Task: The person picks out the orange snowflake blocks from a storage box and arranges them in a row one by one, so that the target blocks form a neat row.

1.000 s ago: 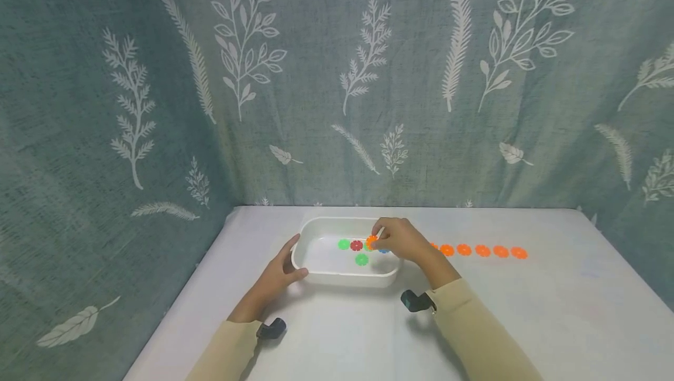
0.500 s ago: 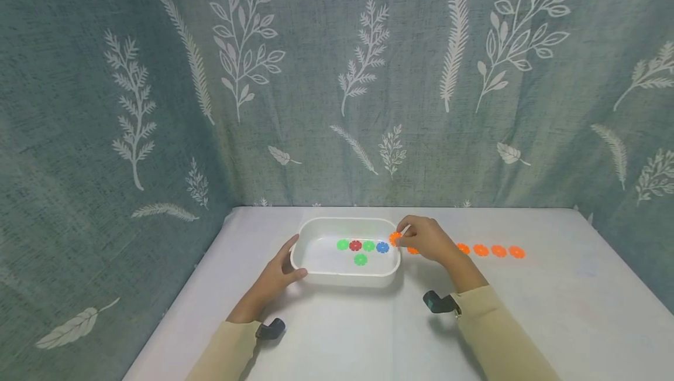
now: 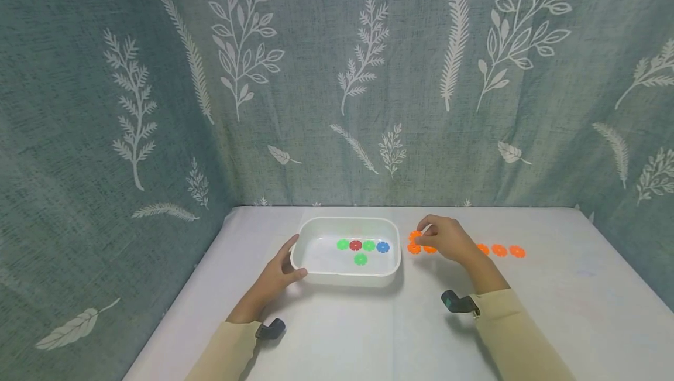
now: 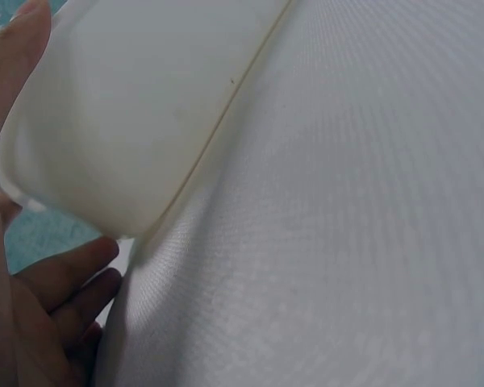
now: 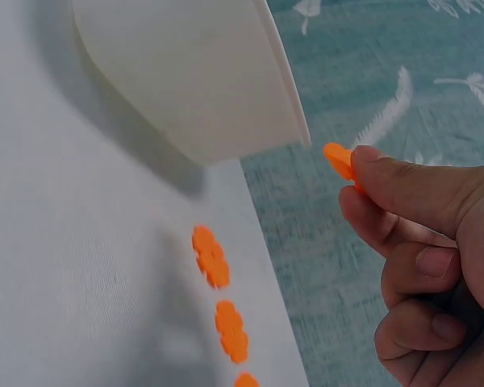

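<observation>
My left hand (image 3: 278, 271) grips the left end of a white plastic tray (image 3: 342, 280), thumb at the near corner and fingers along the side. In the left wrist view the fingers curve around its outer wall. Inside the tray lie a red flower-shaped disc (image 3: 355, 245), a blue one (image 3: 382, 247) and several green ones (image 3: 360, 259). To the right of the tray, my right hand (image 3: 446, 239) pinches an orange flower-shaped disc (image 5: 337, 158) between thumb and index finger. It is held above the near end of a row of orange discs (image 3: 414, 249).
The orange row runs right across the white-covered table (image 3: 337, 334), its middle part hidden behind my right hand; further discs (image 3: 499, 250) show past it. A green leaf-patterned curtain (image 3: 316, 106) stands at the back and left side of the table.
My right hand has moved right, from over the tray to beyond its right end, carrying the orange disc. The blue disc in the tray is now uncovered. My left hand has stayed put.
</observation>
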A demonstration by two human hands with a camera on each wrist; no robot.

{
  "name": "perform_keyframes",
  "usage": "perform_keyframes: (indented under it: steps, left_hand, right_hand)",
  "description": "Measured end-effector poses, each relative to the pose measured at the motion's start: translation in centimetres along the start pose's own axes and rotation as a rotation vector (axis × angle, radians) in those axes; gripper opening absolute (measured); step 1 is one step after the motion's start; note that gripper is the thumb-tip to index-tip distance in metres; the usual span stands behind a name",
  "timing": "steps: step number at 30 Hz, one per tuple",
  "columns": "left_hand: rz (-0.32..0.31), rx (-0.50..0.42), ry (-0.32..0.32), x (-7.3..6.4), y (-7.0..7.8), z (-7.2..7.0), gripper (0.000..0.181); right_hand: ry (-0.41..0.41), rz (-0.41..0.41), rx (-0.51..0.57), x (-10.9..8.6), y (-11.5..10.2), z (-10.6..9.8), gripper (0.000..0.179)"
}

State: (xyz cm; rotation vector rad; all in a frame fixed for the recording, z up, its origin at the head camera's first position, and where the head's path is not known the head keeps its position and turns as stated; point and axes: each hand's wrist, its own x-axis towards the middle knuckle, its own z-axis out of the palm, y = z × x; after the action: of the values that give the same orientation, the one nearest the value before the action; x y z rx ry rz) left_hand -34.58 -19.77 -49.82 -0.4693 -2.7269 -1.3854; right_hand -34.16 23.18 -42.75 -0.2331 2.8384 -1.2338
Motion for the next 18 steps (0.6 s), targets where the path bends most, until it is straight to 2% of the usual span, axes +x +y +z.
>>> perform_keyframes:
  steps: [18]
  left_hand:
    - [-0.048,-0.016,0.003,-0.2,0.4,0.2,0.099]
  right_hand:
    - [0.029,0.073,-0.022,-1.9,3.9,-3.8,0.031]
